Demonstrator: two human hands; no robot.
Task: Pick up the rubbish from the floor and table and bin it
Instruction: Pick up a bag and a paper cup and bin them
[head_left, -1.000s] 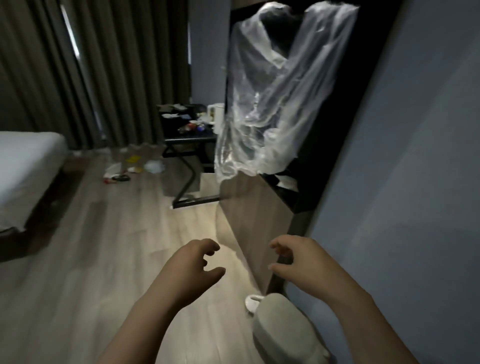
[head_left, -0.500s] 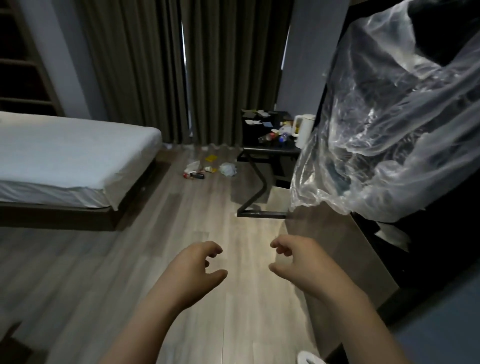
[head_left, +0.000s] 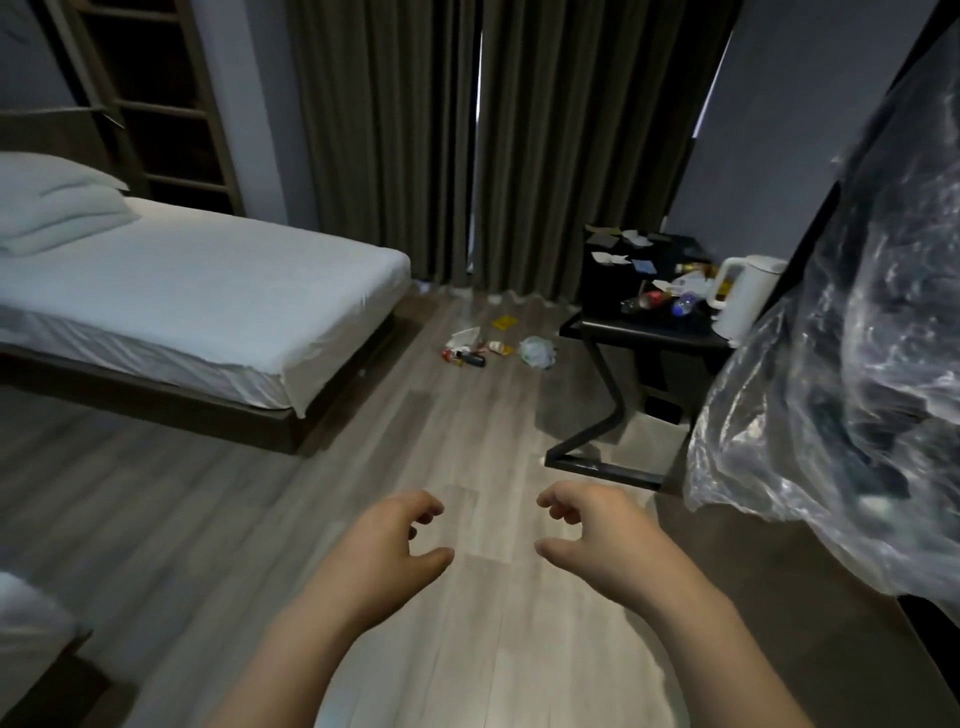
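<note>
Rubbish (head_left: 491, 347) lies scattered on the wooden floor (head_left: 363, 493) below the curtains (head_left: 389, 130), with more on the dark table (head_left: 654, 328) beside it. Well short of it, left hand (head_left: 384, 551) and right hand (head_left: 597, 535) hover, fingers loosely curled, holding nothing.

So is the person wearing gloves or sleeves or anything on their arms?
No. The left hand and the right hand are bare, with no gloves, rings or watch to see. Both forearms are bare too; no sleeve shows down to the picture's bottom edge.
</note>
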